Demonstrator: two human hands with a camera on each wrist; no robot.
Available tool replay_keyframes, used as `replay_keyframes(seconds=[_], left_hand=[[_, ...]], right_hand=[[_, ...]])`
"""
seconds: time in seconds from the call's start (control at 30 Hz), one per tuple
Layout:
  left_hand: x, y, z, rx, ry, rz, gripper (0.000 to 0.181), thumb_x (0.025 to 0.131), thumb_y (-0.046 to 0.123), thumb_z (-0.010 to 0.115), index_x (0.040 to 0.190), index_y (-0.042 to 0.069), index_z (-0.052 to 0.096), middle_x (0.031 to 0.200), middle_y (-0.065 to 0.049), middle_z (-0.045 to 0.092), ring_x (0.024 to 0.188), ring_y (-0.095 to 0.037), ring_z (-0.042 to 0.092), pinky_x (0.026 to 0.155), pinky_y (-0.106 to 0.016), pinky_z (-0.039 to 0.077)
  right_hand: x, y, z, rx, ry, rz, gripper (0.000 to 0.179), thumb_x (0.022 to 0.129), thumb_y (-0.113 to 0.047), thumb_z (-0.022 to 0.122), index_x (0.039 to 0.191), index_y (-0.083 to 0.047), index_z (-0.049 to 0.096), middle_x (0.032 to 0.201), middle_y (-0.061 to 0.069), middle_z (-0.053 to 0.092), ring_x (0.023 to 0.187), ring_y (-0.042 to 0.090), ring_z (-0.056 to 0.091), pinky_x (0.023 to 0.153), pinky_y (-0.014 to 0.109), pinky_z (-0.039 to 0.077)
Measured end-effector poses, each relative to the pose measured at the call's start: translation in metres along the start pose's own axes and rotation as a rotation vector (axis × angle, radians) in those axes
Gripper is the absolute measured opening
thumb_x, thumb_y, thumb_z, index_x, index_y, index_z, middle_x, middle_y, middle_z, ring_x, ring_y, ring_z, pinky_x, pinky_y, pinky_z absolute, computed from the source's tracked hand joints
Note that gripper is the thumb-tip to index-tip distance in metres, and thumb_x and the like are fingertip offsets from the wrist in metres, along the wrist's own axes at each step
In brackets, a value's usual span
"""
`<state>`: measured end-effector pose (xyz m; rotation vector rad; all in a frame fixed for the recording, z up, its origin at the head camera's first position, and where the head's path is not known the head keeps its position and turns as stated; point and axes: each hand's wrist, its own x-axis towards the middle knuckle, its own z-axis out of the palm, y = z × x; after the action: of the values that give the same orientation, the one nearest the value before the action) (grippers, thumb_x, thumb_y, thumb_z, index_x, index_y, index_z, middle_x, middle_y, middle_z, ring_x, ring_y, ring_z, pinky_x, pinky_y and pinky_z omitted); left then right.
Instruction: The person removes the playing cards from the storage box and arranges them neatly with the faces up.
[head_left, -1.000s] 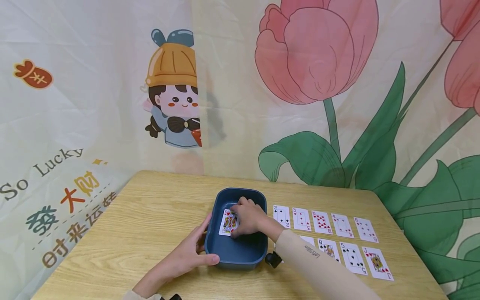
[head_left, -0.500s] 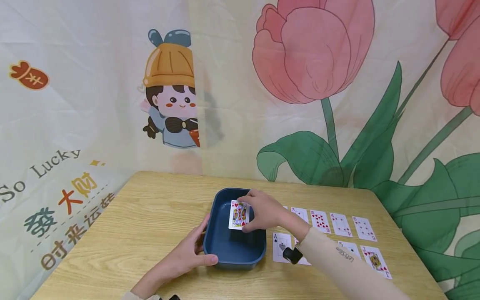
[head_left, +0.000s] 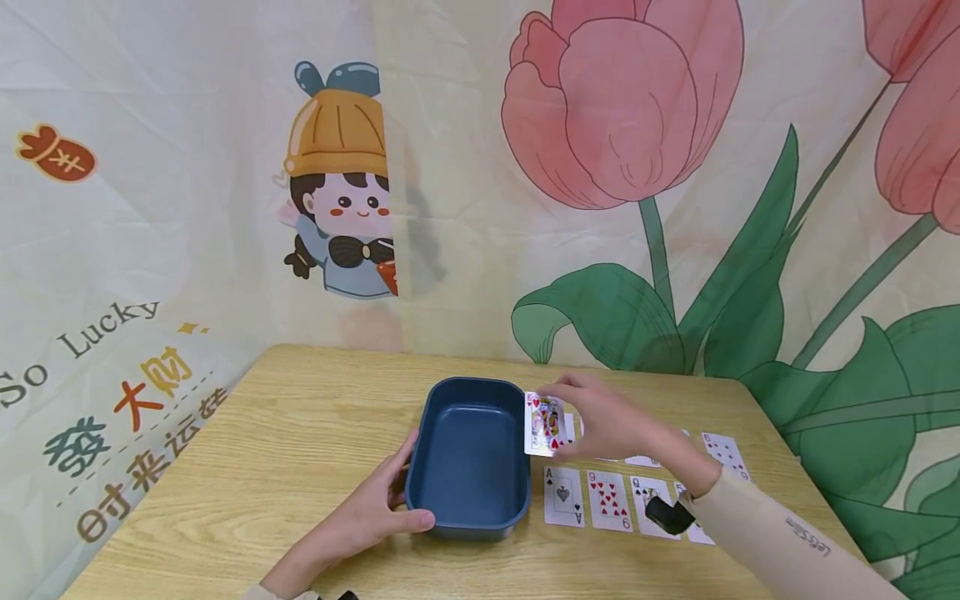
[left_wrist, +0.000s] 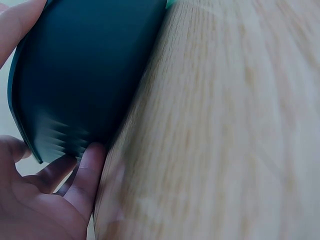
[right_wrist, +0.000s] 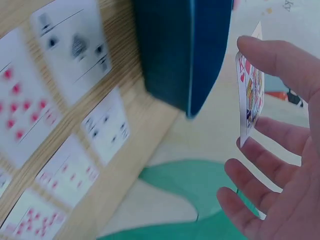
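My right hand (head_left: 615, 425) pinches a king of hearts (head_left: 537, 429) between thumb and fingertips, just past the right rim of a blue open box (head_left: 468, 467). In the right wrist view that king of hearts (right_wrist: 246, 95) is upright and nearly edge-on, above the table. The last fingers of this hand spread apart, off the card. At the box's left near corner, my left hand (head_left: 363, 512) holds it, thumb along the near wall and fingers on the left side. Its fingertips touch the outer wall (left_wrist: 85, 75) in the left wrist view. No card shows inside the box.
Right of the box, several playing cards lie face up in two rows. Ace of spades (head_left: 564, 497) and nine of hearts (head_left: 609, 502) lie nearer, two of spades (right_wrist: 106, 127) and three of diamonds (right_wrist: 70, 170) farther back. A printed cloth (head_left: 450, 275) hangs behind the wooden table (head_left: 315, 417).
My right hand has lifted the king of hearts off the box floor and carried it rightward over the rim. The left hand has stayed at the box.
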<state>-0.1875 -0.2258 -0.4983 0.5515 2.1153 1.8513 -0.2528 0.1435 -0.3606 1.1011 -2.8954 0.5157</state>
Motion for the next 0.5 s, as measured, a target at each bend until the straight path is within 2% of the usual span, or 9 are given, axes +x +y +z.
replay_keyframes(seconds=[0.23, 0.5], left_hand=[[0.001, -0.002, -0.001, 0.000, 0.005, 0.000, 0.116, 0.093, 0.019, 0.084, 0.172, 0.025, -0.001, 0.173, -0.023, 0.011, 0.143, -0.041, 0.050, 0.104, -0.031, 0.055], [0.001, -0.003, -0.002, -0.013, -0.003, 0.006, 0.115, 0.094, 0.018, 0.083, 0.172, 0.024, -0.001, 0.173, -0.021, 0.014, 0.143, -0.039, 0.049, 0.105, -0.029, 0.054]], right_hand=[[-0.042, 0.031, -0.009, -0.025, 0.013, 0.034, 0.086, 0.075, -0.030, 0.098, 0.151, -0.016, 0.060, 0.135, 0.002, 0.058, 0.118, 0.023, 0.056, 0.095, 0.044, 0.057], [-0.088, 0.074, -0.009, -0.008, -0.052, 0.066, 0.086, 0.076, -0.035, 0.098, 0.150, -0.015, 0.059, 0.132, -0.001, 0.058, 0.119, 0.024, 0.058, 0.095, 0.046, 0.057]])
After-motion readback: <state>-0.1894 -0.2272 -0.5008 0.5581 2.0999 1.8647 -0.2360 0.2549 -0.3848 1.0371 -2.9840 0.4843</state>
